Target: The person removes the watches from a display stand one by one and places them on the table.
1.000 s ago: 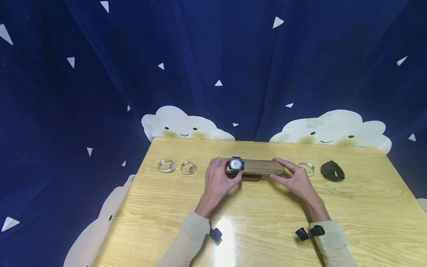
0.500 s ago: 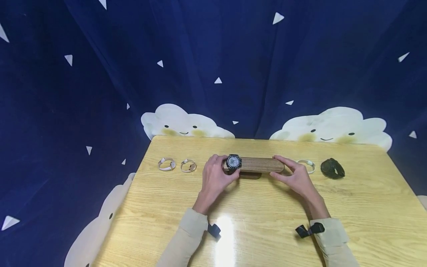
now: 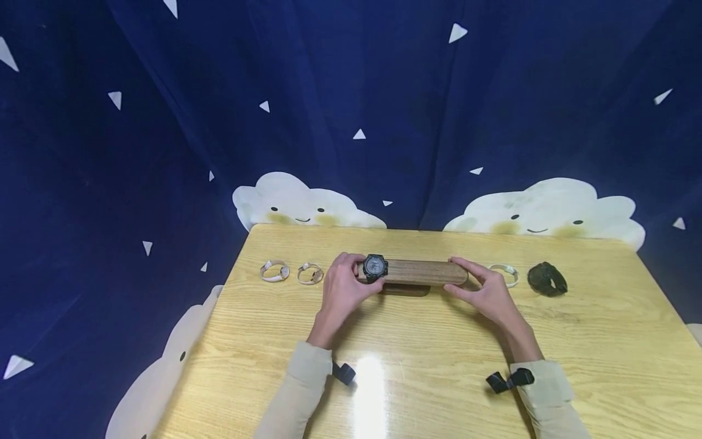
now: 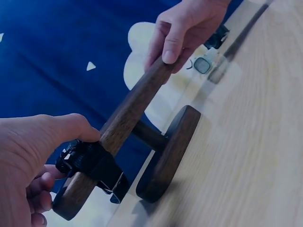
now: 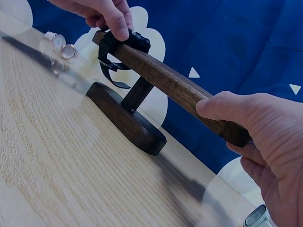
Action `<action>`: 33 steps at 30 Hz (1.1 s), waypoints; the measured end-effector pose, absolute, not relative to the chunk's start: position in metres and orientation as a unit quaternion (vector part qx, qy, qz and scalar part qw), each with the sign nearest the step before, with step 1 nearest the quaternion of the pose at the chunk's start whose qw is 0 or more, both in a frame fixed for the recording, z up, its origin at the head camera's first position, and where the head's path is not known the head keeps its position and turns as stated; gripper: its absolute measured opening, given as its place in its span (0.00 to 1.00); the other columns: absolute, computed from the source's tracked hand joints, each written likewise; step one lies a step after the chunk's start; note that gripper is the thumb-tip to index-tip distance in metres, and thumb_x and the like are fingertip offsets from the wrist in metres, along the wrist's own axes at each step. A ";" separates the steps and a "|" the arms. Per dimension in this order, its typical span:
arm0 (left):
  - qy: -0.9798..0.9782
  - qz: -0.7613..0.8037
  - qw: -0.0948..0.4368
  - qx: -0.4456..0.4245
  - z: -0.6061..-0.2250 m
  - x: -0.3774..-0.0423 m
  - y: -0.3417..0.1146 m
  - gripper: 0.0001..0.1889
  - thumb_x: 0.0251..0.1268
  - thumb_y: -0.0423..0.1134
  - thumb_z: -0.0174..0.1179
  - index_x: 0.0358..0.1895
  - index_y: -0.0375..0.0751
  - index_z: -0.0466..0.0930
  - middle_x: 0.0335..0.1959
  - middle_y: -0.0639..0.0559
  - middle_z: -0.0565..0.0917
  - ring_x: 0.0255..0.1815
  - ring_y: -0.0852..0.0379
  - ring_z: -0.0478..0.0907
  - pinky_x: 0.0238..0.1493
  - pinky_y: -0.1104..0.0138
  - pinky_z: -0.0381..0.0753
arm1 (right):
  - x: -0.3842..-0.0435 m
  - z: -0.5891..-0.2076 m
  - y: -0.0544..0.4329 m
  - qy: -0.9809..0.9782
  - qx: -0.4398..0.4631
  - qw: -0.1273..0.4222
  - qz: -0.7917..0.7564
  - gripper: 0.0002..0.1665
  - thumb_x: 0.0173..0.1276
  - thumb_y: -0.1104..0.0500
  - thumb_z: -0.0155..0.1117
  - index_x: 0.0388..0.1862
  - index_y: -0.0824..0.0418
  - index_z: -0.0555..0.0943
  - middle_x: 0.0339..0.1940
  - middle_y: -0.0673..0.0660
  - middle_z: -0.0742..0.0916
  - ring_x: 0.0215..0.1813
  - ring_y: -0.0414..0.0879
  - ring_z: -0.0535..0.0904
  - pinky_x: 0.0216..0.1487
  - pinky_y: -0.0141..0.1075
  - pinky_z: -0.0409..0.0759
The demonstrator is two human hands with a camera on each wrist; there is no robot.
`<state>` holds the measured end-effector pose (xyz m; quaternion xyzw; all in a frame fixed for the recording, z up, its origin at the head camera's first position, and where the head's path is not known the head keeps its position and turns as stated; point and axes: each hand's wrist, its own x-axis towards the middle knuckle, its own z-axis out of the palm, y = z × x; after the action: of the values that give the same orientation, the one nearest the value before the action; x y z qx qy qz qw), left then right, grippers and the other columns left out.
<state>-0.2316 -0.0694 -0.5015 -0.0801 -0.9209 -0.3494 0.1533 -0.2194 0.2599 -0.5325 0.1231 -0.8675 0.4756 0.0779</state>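
Note:
A dark wooden watch stand (image 3: pixel 419 272) has a long horizontal bar on a short post, above an oblong base (image 4: pixel 171 153) that rests on the table. Round the bar's left end loops a black watch (image 3: pixel 375 267), its dial facing up and its strap hanging below the bar (image 5: pixel 112 71). My left hand (image 3: pixel 341 289) pinches this watch between thumb and fingers. At the other end, my right hand (image 3: pixel 487 294) grips the bar, thumb on the near side and fingers on the far side.
Two pale-strapped watches lie at the left, the outer watch (image 3: pixel 275 271) and the inner watch (image 3: pixel 310 274). Behind my right hand lies a white watch (image 3: pixel 510 274), with a black watch (image 3: pixel 546 280) further right. A dark blue curtain (image 3: pixel 329 110) hangs behind the wooden table (image 3: pixel 439 366).
My left hand has slid the black watch leftward along the bar to its left end. The right hand keeps its grip in the same place.

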 end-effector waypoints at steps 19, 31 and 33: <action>-0.922 -0.363 0.113 -0.069 -0.498 -0.235 -0.081 0.32 0.40 0.53 0.86 0.50 0.44 0.86 0.32 0.56 0.77 0.32 0.58 0.72 0.32 0.66 0.72 | -0.219 -0.533 0.260 -0.869 0.128 0.081 0.472 0.39 0.63 0.54 0.82 0.72 0.55 0.79 0.68 0.60 0.84 0.72 0.63 0.76 0.70 0.60 0.72; -0.920 -0.368 0.099 -0.091 -0.499 -0.239 -0.094 0.31 0.40 0.54 0.86 0.46 0.45 0.82 0.31 0.56 0.75 0.32 0.58 0.72 0.31 0.66 0.72 | -0.220 -0.534 0.260 -0.871 0.124 0.079 0.468 0.39 0.63 0.53 0.81 0.72 0.56 0.79 0.68 0.59 0.84 0.72 0.63 0.75 0.71 0.60 0.72; -0.919 -0.371 0.091 -0.096 -0.498 -0.240 -0.097 0.31 0.40 0.54 0.85 0.45 0.45 0.81 0.31 0.56 0.76 0.32 0.58 0.72 0.31 0.66 0.73 | -0.220 -0.535 0.260 -0.870 0.121 0.079 0.470 0.39 0.63 0.54 0.82 0.72 0.56 0.79 0.68 0.60 0.84 0.72 0.63 0.75 0.71 0.60 0.72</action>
<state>-0.2397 -0.0965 -0.4980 -0.0962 -0.9189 -0.3715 0.0911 -0.2201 0.2597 -0.5345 0.1214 -0.8705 0.4704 0.0790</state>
